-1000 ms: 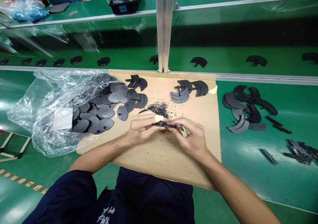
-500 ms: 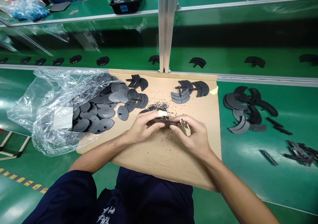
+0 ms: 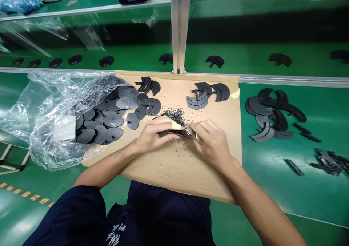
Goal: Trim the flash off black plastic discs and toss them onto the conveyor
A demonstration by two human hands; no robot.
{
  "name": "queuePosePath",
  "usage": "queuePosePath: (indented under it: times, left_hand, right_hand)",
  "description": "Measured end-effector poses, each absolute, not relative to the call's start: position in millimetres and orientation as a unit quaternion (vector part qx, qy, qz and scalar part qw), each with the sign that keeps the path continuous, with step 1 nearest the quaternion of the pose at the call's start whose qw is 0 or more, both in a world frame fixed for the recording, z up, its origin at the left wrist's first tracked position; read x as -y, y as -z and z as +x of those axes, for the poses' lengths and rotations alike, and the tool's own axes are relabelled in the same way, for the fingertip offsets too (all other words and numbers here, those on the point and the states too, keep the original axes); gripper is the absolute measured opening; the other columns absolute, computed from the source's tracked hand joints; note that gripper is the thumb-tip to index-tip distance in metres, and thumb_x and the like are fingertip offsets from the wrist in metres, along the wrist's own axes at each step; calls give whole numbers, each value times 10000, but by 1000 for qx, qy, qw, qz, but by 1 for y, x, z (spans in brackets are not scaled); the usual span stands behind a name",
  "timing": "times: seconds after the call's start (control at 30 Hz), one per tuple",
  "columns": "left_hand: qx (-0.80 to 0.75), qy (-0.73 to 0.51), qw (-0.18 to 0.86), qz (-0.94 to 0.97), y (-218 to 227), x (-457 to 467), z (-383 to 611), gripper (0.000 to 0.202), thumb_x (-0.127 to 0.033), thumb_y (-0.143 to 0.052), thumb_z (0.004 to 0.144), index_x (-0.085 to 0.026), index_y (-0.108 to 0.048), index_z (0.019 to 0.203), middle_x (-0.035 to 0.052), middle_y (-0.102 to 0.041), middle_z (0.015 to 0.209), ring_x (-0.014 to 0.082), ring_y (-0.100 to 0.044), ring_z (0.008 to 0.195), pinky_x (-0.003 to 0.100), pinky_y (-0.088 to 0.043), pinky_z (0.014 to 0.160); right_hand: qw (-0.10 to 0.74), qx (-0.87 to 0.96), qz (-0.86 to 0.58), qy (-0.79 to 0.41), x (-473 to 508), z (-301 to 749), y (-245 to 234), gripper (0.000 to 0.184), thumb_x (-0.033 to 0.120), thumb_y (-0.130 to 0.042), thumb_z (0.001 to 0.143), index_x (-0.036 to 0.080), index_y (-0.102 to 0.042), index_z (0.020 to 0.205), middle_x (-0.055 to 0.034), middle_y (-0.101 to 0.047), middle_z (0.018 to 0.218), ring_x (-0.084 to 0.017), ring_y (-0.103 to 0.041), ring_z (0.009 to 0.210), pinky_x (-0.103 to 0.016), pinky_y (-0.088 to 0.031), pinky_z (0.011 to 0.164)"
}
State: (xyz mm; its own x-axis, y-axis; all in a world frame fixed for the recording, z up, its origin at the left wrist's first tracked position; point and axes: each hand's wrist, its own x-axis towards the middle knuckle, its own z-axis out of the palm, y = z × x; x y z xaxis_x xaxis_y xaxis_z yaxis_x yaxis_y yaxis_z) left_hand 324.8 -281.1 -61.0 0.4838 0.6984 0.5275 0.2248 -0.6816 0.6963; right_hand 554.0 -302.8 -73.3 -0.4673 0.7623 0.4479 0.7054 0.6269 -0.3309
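Over the brown cardboard sheet (image 3: 163, 173), my left hand (image 3: 155, 134) pinches a thin black plastic piece (image 3: 176, 132) between thumb and fingers. A pale yellow wrap covers one of its fingertips. My right hand (image 3: 211, 138) is closed around small nippers (image 3: 189, 132), whose metal jaws are at the right end of the piece. Fingers hide most of the handles, and I cannot tell whether the jaws bite. Tiny black plastic bits (image 3: 173, 114) are scattered beneath and beyond the hands. A single black oval disc (image 3: 132, 121) lies left of them.
A clear plastic bag (image 3: 46, 137) spills black oval discs (image 3: 113, 120) on the left. Curved black parts (image 3: 197, 100) lie at the cardboard's back right, with another pile (image 3: 263, 106) on the green table. Black strips (image 3: 327, 162) lie far right. A metal post (image 3: 179, 31) rises behind.
My right hand has turned the nippers inward, bringing their jaws to the black piece's right end. My left hand keeps hold of the piece. The view has tilted slightly downward.
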Motion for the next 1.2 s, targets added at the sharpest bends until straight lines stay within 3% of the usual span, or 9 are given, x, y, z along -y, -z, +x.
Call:
queuePosePath:
  times: [0.33,0.5,0.67,0.77,0.87,1.0,1.1,1.2]
  left_hand:
    - [-247,-446,296,808,65,283,326,213,-241,-763,897,-190,-758,1104,62,-773,942,125,-674,794,260,-535,705]
    - [-281,-428,280,812,65,283,326,234,-217,-749,902,-169,-737,1130,58,-763,935,131,-693,830,259,-558,737]
    - [-285,-435,255,815,63,277,322,185,-133,-666,928,-189,-727,1093,69,-767,1059,169,-708,1024,353,-570,919]
    - [-299,-437,240,814,61,276,321,143,-149,-657,934,-191,-726,1053,75,-744,1074,165,-693,1007,340,-567,884]
    - [-309,-419,210,827,62,277,321,132,-159,-652,930,-173,-702,1052,65,-725,1007,153,-683,939,295,-567,811]
    - [-317,-349,82,878,70,279,319,245,-47,-535,912,-164,-679,1072,60,-730,951,152,-669,867,285,-556,770]
    - [-324,-331,64,884,74,278,317,334,5,-482,885,-169,-676,1094,64,-736,986,153,-676,900,285,-565,796]
    - [-323,-362,148,862,72,277,317,287,-28,-522,899,-166,-674,1100,69,-736,1013,151,-691,942,284,-582,822]
  right_hand:
    - [280,857,-432,-12,307,553,70,291,37,-433,935,210,-662,882,-18,-590,657,-171,-474,638,-331,-355,608]
    - [315,835,-444,-77,307,553,72,266,59,-450,896,201,-672,935,-32,-625,715,-176,-518,651,-316,-377,594]
    - [358,808,-443,-147,302,555,68,190,155,-505,931,191,-670,1017,-55,-677,826,-196,-581,738,-328,-450,670]
    - [384,810,-409,-169,302,553,67,164,166,-536,932,195,-660,1035,-46,-682,850,-185,-584,747,-319,-446,678]
    - [395,832,-380,-90,304,551,68,196,71,-511,909,182,-653,988,-28,-638,765,-165,-521,683,-309,-384,633]
    - [370,860,-352,-1,308,549,67,183,48,-541,923,179,-649,992,-20,-642,754,-160,-490,677,-317,-341,615]
    - [389,853,-330,-109,307,552,61,135,106,-559,950,188,-637,1024,-22,-661,807,-155,-536,700,-309,-395,633]
    - [431,807,-372,-160,302,559,59,98,151,-567,966,203,-628,1022,-16,-651,818,-153,-558,709,-304,-427,654]
